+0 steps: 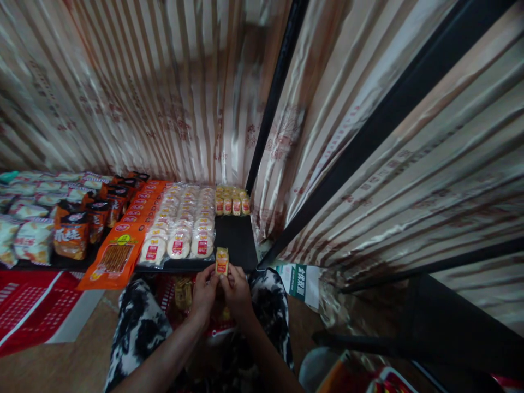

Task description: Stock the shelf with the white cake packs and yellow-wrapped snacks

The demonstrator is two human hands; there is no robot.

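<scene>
Between my left hand (204, 289) and my right hand (237, 288) is a small yellow snack packet (222, 262) with a red label. Fingers of both hands close on its lower part, and it stands upright at the front edge of the black shelf (235, 237). Similar yellow packets (232, 203) stand in rows at the shelf's back right corner. Left of my hands lie rows of round white crackers in clear wrappers (179, 243). Below my hands, between my knees, a red basket (221, 331) holds more yellow packets (183, 293), partly hidden by my arms.
Further left are orange flat packs (117, 256), orange-and-black bags (71, 234) and white bags (33, 240). A red crate (33, 305) sits below the shelf. Black poles (278, 93) and plastic sheeting (184, 98) rise behind and to the right.
</scene>
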